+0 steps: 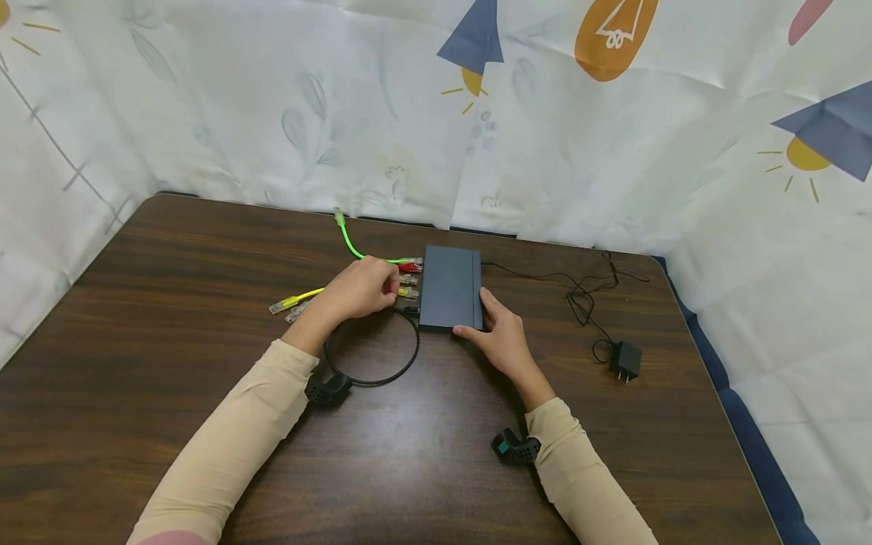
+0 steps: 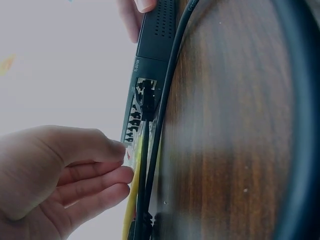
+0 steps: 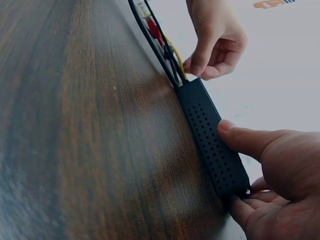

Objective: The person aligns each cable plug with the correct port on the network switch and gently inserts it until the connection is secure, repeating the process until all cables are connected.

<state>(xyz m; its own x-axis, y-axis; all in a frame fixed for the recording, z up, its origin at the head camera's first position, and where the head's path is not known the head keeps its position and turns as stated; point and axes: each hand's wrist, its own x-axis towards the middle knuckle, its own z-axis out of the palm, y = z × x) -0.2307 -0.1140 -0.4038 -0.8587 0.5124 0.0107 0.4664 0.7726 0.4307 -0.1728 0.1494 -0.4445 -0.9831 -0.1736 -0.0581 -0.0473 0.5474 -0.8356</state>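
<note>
A dark network switch (image 1: 446,288) lies on the table, its port side facing left. My right hand (image 1: 502,337) grips its near right corner, thumb on the top edge and fingers behind, as the right wrist view shows. A black cable's plug (image 2: 146,100) sits in the end port. My left hand (image 1: 364,288) hovers beside the ports with bent fingers, thumb close to the index finger; whether a cable is pinched there is hidden. Near its fingertips are a yellow network cable (image 2: 131,205), a red plug (image 1: 410,268), a clear plug (image 1: 409,279) and a green network cable (image 1: 350,244).
The black cable (image 1: 371,384) loops on the table in front of the left hand. A black power adapter (image 1: 625,360) lies at the right, its tangled cord (image 1: 579,295) running to the switch. A patterned white curtain (image 1: 381,113) stands behind the wooden table (image 1: 409,484).
</note>
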